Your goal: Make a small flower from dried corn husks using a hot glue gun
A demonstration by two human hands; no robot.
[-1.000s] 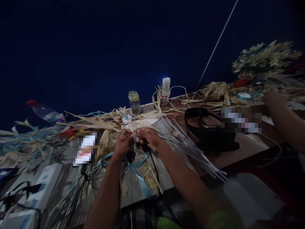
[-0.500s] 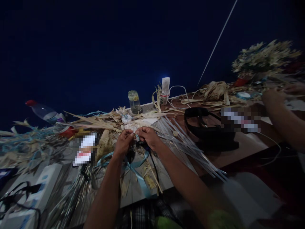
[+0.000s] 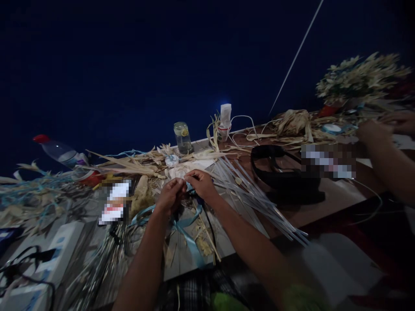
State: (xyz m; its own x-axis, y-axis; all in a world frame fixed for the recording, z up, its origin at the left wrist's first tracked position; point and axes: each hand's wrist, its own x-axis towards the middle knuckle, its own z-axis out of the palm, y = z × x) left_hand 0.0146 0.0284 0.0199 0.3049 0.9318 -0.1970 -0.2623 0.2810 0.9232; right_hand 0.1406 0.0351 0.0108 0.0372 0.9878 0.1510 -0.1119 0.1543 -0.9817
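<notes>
Over the middle of the cluttered table, my left hand [image 3: 170, 195] and my right hand [image 3: 200, 183] meet with fingers pinched. Whatever sits between the fingertips is too small and dark to make out. Just beyond them lie pale dried husks [image 3: 177, 170] and a small white roll [image 3: 171, 160]. Light blue ribbon [image 3: 191, 242] trails on the table below my wrists. To the right of my right hand, a bundle of clear thin tubes [image 3: 259, 198] lies fanned out.
A lidded jar [image 3: 183, 138] and a paper cup [image 3: 223, 133] stand at the back. Left are a red-capped bottle [image 3: 61, 153] and bundled wires [image 3: 100, 259]. A black headband [image 3: 282, 172] lies right; beyond it reach another person's hands [image 3: 376, 134], near dried flowers [image 3: 356, 82].
My left hand has turned slightly and its fingers have curled in more. My right fingertips have lifted a little. The other person's hands have shifted slightly.
</notes>
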